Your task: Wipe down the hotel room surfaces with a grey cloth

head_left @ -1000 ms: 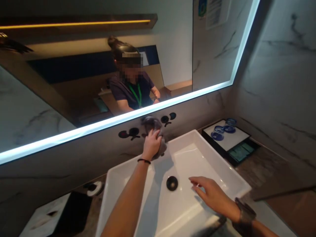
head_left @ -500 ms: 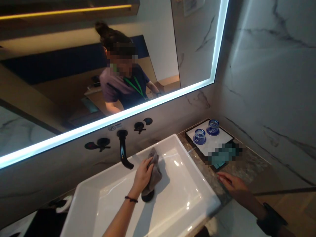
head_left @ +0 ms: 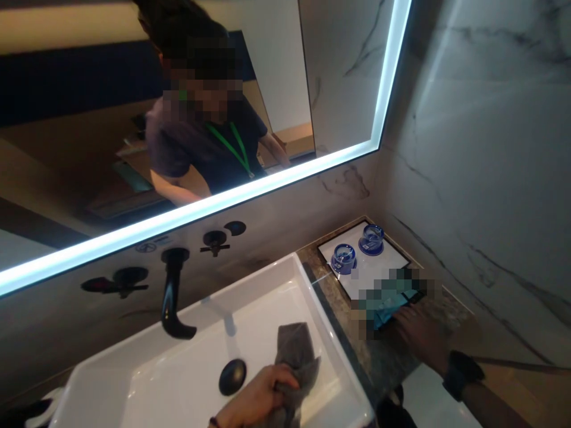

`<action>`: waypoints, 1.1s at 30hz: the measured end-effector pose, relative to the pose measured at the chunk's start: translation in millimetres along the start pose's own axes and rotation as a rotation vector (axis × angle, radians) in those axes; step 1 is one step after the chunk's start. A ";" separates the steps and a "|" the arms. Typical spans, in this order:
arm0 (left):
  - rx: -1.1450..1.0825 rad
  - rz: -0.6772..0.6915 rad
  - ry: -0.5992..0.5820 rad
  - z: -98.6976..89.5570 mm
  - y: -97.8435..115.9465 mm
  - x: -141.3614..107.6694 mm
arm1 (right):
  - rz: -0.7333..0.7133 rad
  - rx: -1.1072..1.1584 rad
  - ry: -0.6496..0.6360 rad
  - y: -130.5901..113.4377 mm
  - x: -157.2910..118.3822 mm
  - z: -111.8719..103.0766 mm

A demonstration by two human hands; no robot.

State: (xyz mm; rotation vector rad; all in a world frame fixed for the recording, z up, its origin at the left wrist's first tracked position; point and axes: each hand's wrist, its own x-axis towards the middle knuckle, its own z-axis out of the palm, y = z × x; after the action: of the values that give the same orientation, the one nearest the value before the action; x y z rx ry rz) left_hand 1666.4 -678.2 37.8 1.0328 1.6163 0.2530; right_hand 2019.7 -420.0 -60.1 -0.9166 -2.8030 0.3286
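A bathroom, likely in a hotel. A white basin [head_left: 134, 380] with a black drain plug [head_left: 232, 376] sits just left of the fingers [head_left: 276, 380] gripping a grey cloth [head_left: 297, 356]; above them are a black wall spout [head_left: 172, 297], a lit mirror [head_left: 267, 89], marble walls [head_left: 482, 148] and a tray [head_left: 379, 267] with blue glasses [head_left: 344, 257].

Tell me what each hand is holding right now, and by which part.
The left hand grips the grey cloth by its bunched lower end, inside the sink. The right hand holds nothing; it rests on the counter.
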 end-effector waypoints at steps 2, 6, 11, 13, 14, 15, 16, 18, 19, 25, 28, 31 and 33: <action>-0.099 0.024 0.069 -22.4 17.8 -6.7 | -0.021 -0.019 0.009 3.9 -11.4 0.9; -0.236 0.163 0.188 -51.1 85.6 -12.5 | -0.092 0.013 -0.022 20.0 -28.9 -2.1; -0.268 0.190 0.373 -59.9 163.2 -2.1 | -0.149 0.099 -0.001 59.0 -24.0 -14.1; -0.228 0.171 0.518 -62.6 178.6 7.6 | -0.133 0.134 0.050 78.0 -8.4 -22.1; -0.195 0.167 0.595 -65.1 184.0 12.2 | -0.121 0.143 0.071 86.9 3.0 -26.9; -0.153 0.168 0.660 -68.6 188.7 16.3 | -0.104 0.137 0.090 95.0 16.7 -32.1; -0.107 0.172 0.708 -73.4 193.2 19.8 | -0.084 0.115 0.097 102.0 32.1 -37.5; -0.027 0.188 0.746 -86.9 203.9 25.9 | -0.026 0.039 0.057 111.6 65.2 -46.5; 0.001 0.200 0.745 -95.7 210.7 29.4 | -0.002 -0.001 0.014 114.1 80.9 -49.2; 0.174 0.388 0.520 -165.3 272.9 104.9 | 0.050 -0.057 -0.148 113.2 123.2 -37.2; 0.467 0.435 0.331 -184.5 306.8 191.8 | 0.068 -0.063 -0.115 112.7 117.8 -26.7; 0.748 0.382 0.164 -175.5 325.7 282.3 | 0.073 -0.074 -0.097 112.7 106.6 -21.3; 0.824 0.376 0.095 -159.7 322.1 323.5 | 0.084 -0.091 -0.089 111.5 97.4 -20.3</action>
State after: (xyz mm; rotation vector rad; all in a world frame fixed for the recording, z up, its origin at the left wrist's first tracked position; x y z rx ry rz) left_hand 1691.8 -196.9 77.5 1.9819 1.6241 -0.1433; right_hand 2009.4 -270.9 -60.3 -1.0665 -2.8873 0.2610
